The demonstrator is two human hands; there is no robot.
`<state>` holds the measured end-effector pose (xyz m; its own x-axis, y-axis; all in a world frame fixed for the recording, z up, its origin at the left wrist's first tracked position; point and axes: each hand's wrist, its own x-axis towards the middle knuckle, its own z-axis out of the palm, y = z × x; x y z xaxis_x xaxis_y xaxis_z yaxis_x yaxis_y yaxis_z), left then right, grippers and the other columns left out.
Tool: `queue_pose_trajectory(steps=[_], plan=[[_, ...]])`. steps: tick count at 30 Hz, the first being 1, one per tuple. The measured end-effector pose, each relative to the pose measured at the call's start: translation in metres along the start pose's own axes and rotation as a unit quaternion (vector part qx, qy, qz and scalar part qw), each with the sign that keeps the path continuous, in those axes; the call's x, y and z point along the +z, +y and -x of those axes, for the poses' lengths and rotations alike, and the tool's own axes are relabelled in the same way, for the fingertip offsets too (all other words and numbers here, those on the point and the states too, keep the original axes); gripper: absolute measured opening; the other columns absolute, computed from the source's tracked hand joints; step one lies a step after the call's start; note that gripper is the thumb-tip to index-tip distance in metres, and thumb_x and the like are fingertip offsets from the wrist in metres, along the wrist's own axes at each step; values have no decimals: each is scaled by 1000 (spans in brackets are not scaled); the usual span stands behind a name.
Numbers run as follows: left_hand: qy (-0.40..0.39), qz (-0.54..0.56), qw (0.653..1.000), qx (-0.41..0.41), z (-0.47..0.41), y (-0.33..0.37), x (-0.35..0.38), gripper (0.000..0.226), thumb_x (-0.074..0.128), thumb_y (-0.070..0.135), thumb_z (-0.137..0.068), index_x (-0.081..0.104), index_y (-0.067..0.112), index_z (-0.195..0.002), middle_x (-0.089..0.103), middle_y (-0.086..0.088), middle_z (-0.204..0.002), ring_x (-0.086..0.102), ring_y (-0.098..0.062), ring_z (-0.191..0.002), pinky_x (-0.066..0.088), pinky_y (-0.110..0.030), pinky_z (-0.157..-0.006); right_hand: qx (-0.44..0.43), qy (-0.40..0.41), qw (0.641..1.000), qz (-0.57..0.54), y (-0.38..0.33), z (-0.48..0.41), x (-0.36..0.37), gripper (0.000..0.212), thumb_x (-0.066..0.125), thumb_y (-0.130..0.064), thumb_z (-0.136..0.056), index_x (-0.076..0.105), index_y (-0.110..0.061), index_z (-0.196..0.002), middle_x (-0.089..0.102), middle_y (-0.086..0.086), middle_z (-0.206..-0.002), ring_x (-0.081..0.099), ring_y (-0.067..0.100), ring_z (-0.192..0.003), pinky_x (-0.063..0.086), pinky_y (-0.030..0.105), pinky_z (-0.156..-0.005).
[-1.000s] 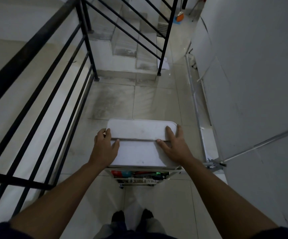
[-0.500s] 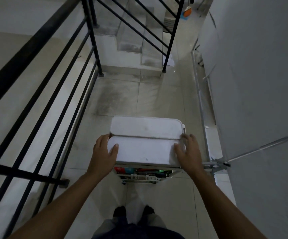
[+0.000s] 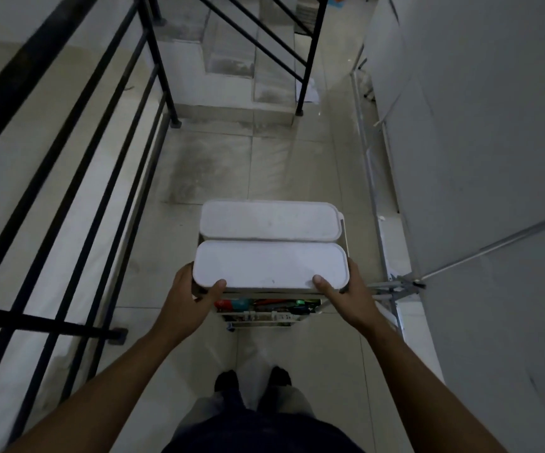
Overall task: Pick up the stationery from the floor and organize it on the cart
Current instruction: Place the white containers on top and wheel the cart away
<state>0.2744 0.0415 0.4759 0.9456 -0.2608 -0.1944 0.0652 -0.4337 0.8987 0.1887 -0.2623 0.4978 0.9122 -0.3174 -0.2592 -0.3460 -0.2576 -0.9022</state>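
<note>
- A black railing [image 3: 68, 152] fenced the left side of the narrow landing, leaving only a strip of tiled floor [image 3: 215, 165] for the work.
- The person's left hand [image 3: 189, 299] gripped the near left corner of the near lid [image 3: 271, 263]. The thumb lay on top and the other fingers curled under the edge, mostly hidden.
- The white cart [image 3: 228, 317] stood in the middle of the landing, directly ahead of the person's feet. The near lid sat atop it just in front of the far lid [image 3: 269, 220], the two edge to edge. Whether the near lid was raised or resting could not be told.
- The stationery [image 3: 264, 303], a jumble of red, teal and green items, lay on the cart's shelf under the near lid. None showed on the floor, so the gathering looked largely done.
- The right hand [image 3: 346, 295] mirrored the left at the opposite corner, thumb on top and fingers clamped round the lid's edge. The matched two-handed hold probably kept the wide lid level and square over the cart.
- Metal poles [image 3: 395, 286] leaned beside the grey wall [image 3: 493, 158] at right, close to the cart, so any sideways shift risked a knock.
</note>
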Motion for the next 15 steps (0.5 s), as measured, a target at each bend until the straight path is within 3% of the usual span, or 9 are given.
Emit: queue_pose_trajectory(steps=[3, 5, 7, 9, 12, 15], plan=[[-7, 13, 1000, 0, -2, -5, 1, 73, 74, 54, -72, 45, 31, -134, 52, 2, -131, 55, -12, -114, 54, -34, -91, 54, -19, 998, 4, 10, 1, -4, 111, 85, -39, -68, 14, -20, -151, 41, -8, -144, 45, 12, -130, 45, 23, -95], [-27, 30, 999, -9, 0, -11, -1, 84, 84, 44, -64, 41, 34, -136, 47, 2, -136, 53, -13, -117, 53, -37, -91, 80, -19, 996, 37, 15, 6, -6, 124, 88, -38, -62, 6, -17, -153, 35, -4, -149, 37, 15, -136, 39, 31, -105], [-30, 40, 999, -21, 1, -17, -3, 90, 86, 42, -62, 38, 35, -138, 47, 3, -137, 52, -15, -119, 53, -39, -93, 25, 2, 998, 59, 22, 10, -6, 99, 87, -37, -64, 31, -22, -145, 46, -9, -142, 46, 7, -129, 46, 36, -103], [-4, 37, 999, -21, 3, -17, -2, 84, 83, 36, -66, 39, 28, -137, 52, 2, -132, 54, -14, -115, 51, -40, -94, -10, 47, 993, 106, 28, 16, -1, 71, 80, -40, -73, 43, -28, -132, 57, -10, -126, 54, 5, -115, 49, 29, -91], [29, 5, 999, -15, 6, -20, 1, 73, 79, 31, -73, 43, 26, -135, 53, 1, -126, 55, -14, -110, 51, -37, -92, -5, 104, 971, 217, 49, 24, 9, 68, 64, -49, -85, 40, -17, -139, 57, 3, -127, 56, 20, -112, 49, 34, -89], [36, 37, 998, -26, 12, -23, 5, 63, 72, 25, -81, 44, 26, -137, 50, 2, -129, 53, -14, -111, 50, -26, -86, 51, 135, 981, 128, 53, 32, 19, 65, 56, -43, -93, 31, -18, -148, 54, -1, -135, 60, 18, -108, 50, 32, -86]])
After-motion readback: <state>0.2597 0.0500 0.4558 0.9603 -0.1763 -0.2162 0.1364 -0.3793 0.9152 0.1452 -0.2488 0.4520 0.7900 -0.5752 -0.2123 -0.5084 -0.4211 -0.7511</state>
